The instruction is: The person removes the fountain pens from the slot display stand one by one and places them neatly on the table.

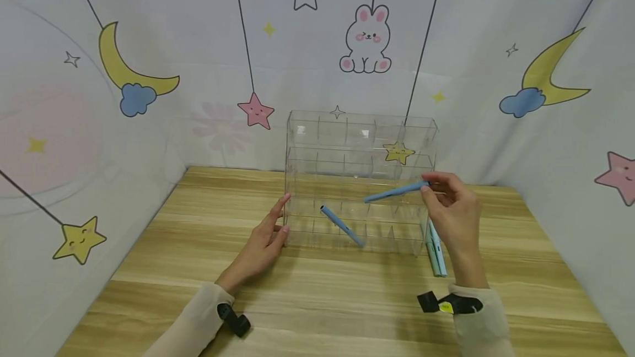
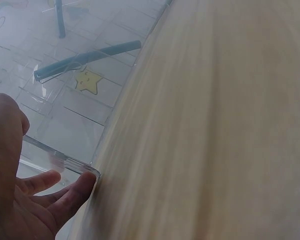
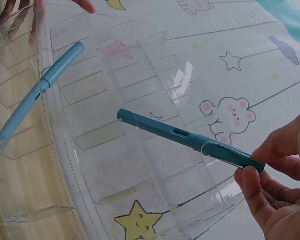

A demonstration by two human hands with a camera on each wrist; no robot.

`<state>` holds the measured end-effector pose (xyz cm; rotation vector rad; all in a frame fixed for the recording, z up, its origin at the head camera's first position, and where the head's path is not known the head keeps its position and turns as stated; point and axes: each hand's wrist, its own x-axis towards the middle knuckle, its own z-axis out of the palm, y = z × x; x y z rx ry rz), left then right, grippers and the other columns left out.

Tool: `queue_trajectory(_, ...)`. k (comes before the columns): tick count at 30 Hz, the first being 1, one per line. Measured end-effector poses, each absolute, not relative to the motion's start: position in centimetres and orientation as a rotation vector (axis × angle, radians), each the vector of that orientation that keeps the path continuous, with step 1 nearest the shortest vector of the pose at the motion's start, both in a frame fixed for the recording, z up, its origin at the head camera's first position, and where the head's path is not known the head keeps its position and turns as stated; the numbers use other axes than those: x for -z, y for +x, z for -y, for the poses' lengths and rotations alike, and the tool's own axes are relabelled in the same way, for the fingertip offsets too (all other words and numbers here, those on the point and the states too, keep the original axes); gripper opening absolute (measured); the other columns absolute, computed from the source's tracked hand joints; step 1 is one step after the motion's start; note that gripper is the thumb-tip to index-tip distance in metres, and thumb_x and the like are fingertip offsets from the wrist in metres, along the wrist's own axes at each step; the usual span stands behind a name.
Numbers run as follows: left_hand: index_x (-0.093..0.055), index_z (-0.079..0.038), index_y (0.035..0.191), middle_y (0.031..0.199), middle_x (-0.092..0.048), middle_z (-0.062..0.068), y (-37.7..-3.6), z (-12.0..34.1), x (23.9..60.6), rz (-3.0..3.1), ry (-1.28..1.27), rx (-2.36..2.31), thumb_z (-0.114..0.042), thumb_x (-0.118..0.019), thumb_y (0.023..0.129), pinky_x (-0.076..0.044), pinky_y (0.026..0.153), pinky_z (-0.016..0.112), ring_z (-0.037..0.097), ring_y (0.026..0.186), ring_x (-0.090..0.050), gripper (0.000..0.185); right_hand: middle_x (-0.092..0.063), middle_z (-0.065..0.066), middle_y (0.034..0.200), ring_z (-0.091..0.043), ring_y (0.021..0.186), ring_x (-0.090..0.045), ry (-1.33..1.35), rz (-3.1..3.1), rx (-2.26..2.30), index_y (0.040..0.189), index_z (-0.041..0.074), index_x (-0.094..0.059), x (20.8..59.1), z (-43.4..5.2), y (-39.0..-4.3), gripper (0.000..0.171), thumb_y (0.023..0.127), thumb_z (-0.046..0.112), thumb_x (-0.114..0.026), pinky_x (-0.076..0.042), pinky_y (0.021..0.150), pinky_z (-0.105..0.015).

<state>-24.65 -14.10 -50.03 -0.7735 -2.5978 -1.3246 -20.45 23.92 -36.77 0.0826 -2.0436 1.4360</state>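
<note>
A clear plastic rack [image 1: 357, 183] with rows of small compartments stands upright on the table. My left hand [image 1: 263, 241] touches its left side with extended fingers [image 2: 77, 197]. Between thumb and fingertips, my right hand [image 1: 453, 203] pinches the capped end of a blue fountain pen [image 3: 165, 135]. This pen slants across the front of the rack's right half, its other end pointing left. A second blue pen [image 1: 342, 226] leans diagonally in the lower rows, its upper end toward the left; the right wrist view shows this pen [image 3: 40, 90] with a metal clip.
Pale blue and green pens [image 1: 435, 249] lie together on the wooden table [image 1: 337, 302], by the rack's lower right corner and below my right hand. Behind the rack hangs a white cloth [image 1: 198, 43] printed with stars, moons and rabbits.
</note>
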Motion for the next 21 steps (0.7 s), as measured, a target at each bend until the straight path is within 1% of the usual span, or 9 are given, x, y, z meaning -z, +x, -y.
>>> queue_trajectory(8, -0.013, -0.036, 0.174, 0.17, -0.039, 0.021, -24.67, 14.08, 50.06, 2.593, -0.771, 1.309, -0.017, -0.051, 0.113, -0.064, 0.091, 0.054, 0.042, 0.124, -0.071, 0.075, -0.072, 0.023, 0.1, 0.005, 0.091, -0.071, 0.077, 2.031, -1.421, 0.116, -0.005, -0.076, 36.72, -24.24, -20.4, 0.022, 0.095, -0.006, -0.071, -0.058, 0.08, -0.009)
queue_trajectory(13, -0.013, -0.035, 0.174, 0.169, -0.041, 0.022, -24.66, 14.07, 50.05, 2.592, -0.778, 1.305, -0.016, -0.052, 0.113, -0.065, 0.09, 0.052, 0.041, 0.122, -0.072, 0.075, -0.072, 0.021, 0.099, 0.003, 0.089, -0.071, 0.081, 2.012, -1.432, 0.116, -0.007, -0.075, 36.61, -24.46, -20.33, 0.022, 0.095, -0.007, -0.07, -0.058, 0.08, -0.009)
queue_trajectory(21, -0.012, -0.036, 0.174, 0.167, -0.044, 0.022, -24.64, 14.01, 49.96, 2.605, -0.766, 1.298, -0.015, -0.051, 0.113, -0.065, 0.089, 0.05, 0.04, 0.12, -0.074, 0.075, -0.072, 0.024, 0.098, 0.004, 0.088, -0.071, 0.069, 2.001, -1.416, 0.115, -0.007, -0.075, 36.62, -24.81, -20.38, 0.021, 0.095, -0.006, -0.071, -0.058, 0.079, -0.009)
